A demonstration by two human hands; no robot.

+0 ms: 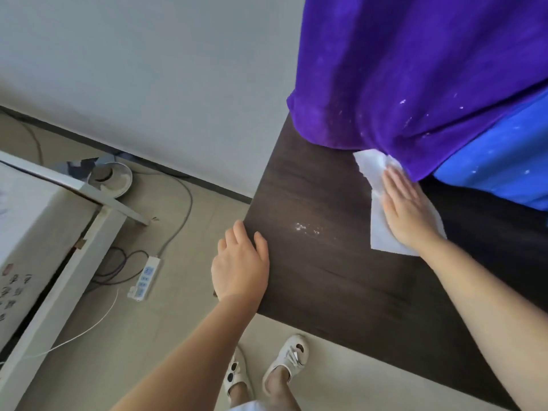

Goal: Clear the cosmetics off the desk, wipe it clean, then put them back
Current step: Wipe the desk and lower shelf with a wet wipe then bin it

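The dark wood desk (326, 277) fills the centre and right of the head view. My right hand (407, 210) lies flat with straight fingers on a white wipe (376, 229), pressing it to the desk near the far edge. My left hand (240, 264) rests on the desk's left edge, fingers relaxed over the corner. A small patch of white specks (307, 228) sits on the wood between my hands. No cosmetics are in view.
A purple curtain (415, 69) hangs over the desk's far edge, with blue cloth (504, 170) to its right. On the floor at left lie a power strip (145, 277), cables and a round fan base (111, 179). A white bed frame (59, 262) stands further left.
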